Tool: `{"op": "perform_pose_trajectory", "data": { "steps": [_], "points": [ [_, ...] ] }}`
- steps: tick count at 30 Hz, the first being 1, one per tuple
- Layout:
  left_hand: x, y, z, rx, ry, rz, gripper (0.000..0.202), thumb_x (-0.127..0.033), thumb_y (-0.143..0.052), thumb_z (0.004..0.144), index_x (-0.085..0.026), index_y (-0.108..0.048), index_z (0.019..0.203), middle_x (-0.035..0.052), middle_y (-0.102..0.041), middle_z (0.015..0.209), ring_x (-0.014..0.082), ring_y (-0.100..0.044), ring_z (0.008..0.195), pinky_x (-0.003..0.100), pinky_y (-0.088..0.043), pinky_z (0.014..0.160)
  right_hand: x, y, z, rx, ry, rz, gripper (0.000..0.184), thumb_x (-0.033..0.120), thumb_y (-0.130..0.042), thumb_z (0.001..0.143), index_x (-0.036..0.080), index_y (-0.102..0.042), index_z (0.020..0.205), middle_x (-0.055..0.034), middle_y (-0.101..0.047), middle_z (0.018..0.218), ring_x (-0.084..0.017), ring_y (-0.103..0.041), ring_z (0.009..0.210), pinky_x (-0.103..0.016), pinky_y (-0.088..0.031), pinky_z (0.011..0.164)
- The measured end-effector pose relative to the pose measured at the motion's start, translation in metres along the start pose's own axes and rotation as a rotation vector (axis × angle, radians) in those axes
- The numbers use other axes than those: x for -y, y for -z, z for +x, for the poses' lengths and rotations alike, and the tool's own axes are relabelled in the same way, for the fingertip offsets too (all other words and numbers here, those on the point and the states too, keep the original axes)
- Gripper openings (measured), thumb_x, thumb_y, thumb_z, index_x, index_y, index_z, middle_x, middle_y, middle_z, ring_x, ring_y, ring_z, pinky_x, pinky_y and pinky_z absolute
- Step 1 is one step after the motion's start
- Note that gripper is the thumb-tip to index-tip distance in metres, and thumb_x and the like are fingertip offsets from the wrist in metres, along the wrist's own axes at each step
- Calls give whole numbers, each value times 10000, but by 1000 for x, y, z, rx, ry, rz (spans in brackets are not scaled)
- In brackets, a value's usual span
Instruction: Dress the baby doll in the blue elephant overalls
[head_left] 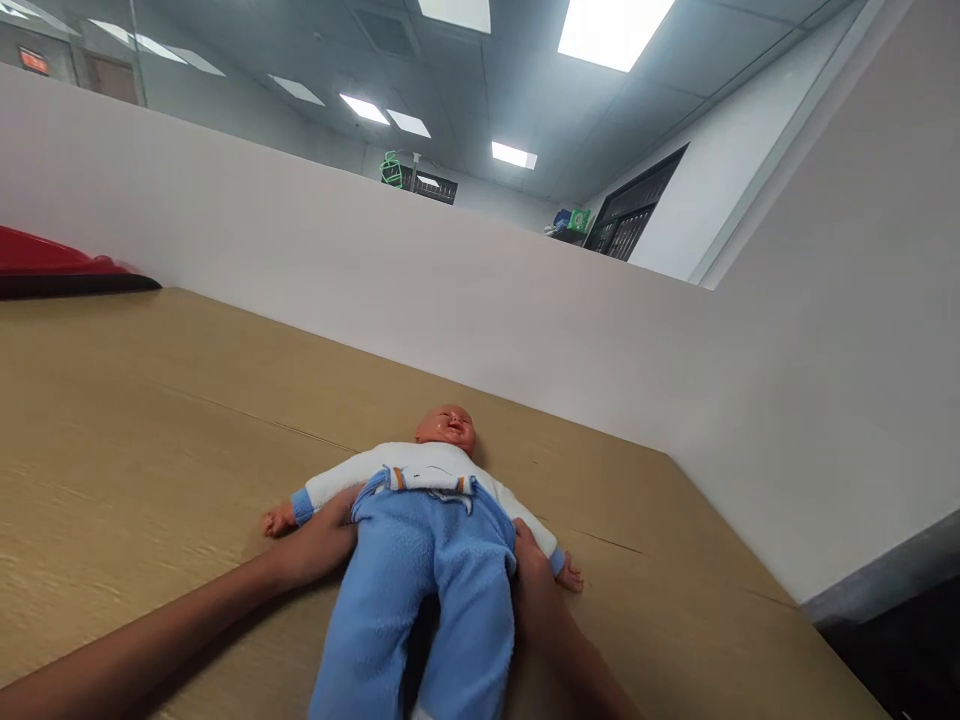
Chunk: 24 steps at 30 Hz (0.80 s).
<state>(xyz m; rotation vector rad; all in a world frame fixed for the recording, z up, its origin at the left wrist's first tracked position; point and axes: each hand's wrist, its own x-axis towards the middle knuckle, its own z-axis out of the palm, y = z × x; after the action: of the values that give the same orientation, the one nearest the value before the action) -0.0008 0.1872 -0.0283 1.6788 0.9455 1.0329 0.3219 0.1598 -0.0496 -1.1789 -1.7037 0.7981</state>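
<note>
While the doll [435,512] lies face up on the desk [195,450], both hands are at the waist of its blue trousers [431,548], one per side. Left hand [337,530]: fingers out of sight behind the cloth, beneath the doll's sleeve. Right hand [531,553]: against the trousers' side, thumb uppermost. Whether either is closed on cloth or merely cupped around the hips, I cannot tell.

Handling, my judgement: hold both sides of the waist level and apply equal force, since the cloth looks soft and bunches at the front. Fingertips are better kept flat between fabric and body; the light doll could slide or twist if one side is worked alone. Its spread arms need clearance from the wrists.

Position: the hips lie between the hands, the trouser legs run toward the near edge of view, and the head [445,428] is beyond them, on the far side. White top [427,457] above the waist; one doll hand outside each of the person's. A pale partition [450,300] stands behind, well apart from the hands.
</note>
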Motion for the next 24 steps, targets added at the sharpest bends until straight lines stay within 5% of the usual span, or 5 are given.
{"op": "perform_pose_trajectory", "data": {
  "steps": [7,11,15,20,24],
  "points": [
    [-12,4,7,42,-51,-42,277,-318,-649,855,-251,-819,1063,42,-784,1208,380,-565,1355,500,-371,1232,12,5,7,-125,5,-198,226,177,-562,833,244,-699,1000,-80,-686,1096,-298,-620,1108,-390,-477,999],
    [-11,7,5,-25,22,-188,496,-355,-779,762,-238,-758,1243,71,-661,1445,391,-460,1458,485,-366,1238,12,16,9,46,51,-110,341,176,-670,783,248,-663,1117,-97,-587,1362,-293,-529,1334,-411,-378,1187],
    [-8,17,3,129,105,-489,589,-455,-669,777,-207,-705,1310,112,-694,1369,402,-543,1379,517,-449,1159,13,23,10,110,27,150,252,264,-633,834,240,-674,1082,-87,-553,1430,-280,-483,1405,-402,-309,1243],
    [-18,25,4,140,106,-363,545,-521,-779,830,-227,-697,1282,111,-696,1354,353,-579,1333,478,-431,1177,31,12,23,60,-89,210,342,559,-705,891,250,-645,1025,-32,-682,1021,-254,-642,1006,-345,-513,929],
    [-27,15,5,-34,96,-329,511,-579,-783,883,-219,-681,1231,105,-717,1229,311,-647,1160,426,-528,1034,33,5,40,-95,-159,237,503,755,-643,847,279,-513,946,51,-588,707,-189,-540,611,-284,-442,577]
  ]
}}
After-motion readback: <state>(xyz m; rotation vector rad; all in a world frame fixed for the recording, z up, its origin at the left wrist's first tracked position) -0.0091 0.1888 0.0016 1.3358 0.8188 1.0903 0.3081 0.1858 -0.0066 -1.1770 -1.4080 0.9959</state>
